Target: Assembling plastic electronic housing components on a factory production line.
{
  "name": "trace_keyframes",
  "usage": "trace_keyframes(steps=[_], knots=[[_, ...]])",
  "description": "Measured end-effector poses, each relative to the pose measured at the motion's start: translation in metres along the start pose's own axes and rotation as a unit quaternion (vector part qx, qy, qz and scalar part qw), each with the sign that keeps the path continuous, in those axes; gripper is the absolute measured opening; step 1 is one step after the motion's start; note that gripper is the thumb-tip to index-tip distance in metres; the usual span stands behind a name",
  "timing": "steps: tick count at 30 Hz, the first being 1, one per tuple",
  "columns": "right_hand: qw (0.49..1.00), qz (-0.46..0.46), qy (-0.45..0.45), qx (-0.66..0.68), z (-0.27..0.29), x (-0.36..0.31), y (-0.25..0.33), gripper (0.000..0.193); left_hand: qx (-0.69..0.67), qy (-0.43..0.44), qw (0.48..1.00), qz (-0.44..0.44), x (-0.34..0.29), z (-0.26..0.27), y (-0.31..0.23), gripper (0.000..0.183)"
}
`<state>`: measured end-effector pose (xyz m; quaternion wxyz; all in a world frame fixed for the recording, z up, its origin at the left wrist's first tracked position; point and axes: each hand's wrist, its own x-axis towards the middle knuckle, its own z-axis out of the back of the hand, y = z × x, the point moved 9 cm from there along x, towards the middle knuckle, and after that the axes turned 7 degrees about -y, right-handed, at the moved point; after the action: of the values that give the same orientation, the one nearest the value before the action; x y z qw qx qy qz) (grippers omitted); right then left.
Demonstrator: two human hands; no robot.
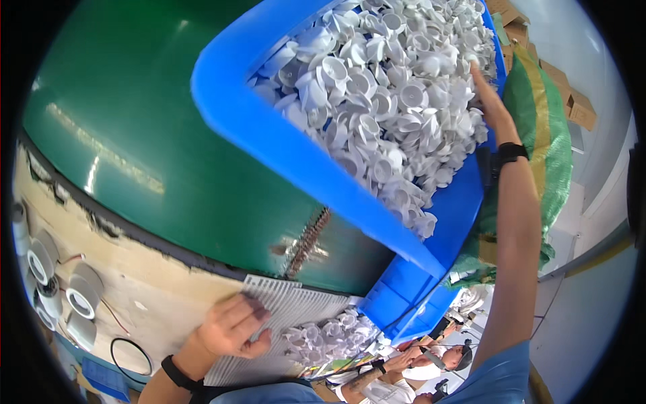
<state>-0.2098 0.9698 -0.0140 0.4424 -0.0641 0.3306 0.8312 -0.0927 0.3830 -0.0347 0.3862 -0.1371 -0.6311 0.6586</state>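
A large blue plastic bin (262, 138), tilted in view, holds a heap of small white plastic fan wheels (377, 101) with cup-shaped hubs and curved blades. My right hand (492, 104) reaches in along the bin's right side, fingers stretched out against the edge of the heap. No part shows in its grasp. At the lower left, my left hand (232, 328) hovers over or rests on a ribbed grey sheet (259, 367); which, I cannot tell. Its fingers are curled in and nothing shows between them and the thumb. More white fan wheels (330, 337) lie beside that sheet.
A green belt surface (148, 128) with a laced seam (308, 239) runs under the bin. White round housings with wires (84, 289) stand at left. A green woven sack (548, 148) and cardboard boxes (568, 94) line the right. Other people (431, 363) sit at the bottom.
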Motion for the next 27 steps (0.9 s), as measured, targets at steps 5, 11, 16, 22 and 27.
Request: trace_keyframes(steps=[5, 11, 16, 22, 27], knots=[[0.995, -0.018, 0.09, 0.05, -0.053, -0.064, 0.012, 0.069, -0.023, 0.0, 0.999, 0.026, 0.004, 0.002, 0.001, 0.028], [0.977, -0.011, 0.102, -0.187, -0.054, -0.117, 0.034, 0.071, -0.138, -0.061, 0.987, -0.06, 0.116, 0.008, -0.087, 0.039], [0.989, -0.033, 0.065, -0.132, -0.001, -0.156, 0.024, 0.09, 0.125, 0.042, 0.991, -0.004, 0.233, -0.031, -0.097, 0.041], [0.962, -0.218, 0.154, 0.062, -0.055, -0.193, -0.028, 0.091, 0.353, 0.218, 0.894, 0.172, 0.251, -0.06, -0.006, 0.092], [0.97, -0.132, 0.145, 0.142, -0.065, -0.188, -0.035, 0.085, 0.346, 0.153, 0.899, 0.219, 0.254, -0.096, 0.012, 0.124]])
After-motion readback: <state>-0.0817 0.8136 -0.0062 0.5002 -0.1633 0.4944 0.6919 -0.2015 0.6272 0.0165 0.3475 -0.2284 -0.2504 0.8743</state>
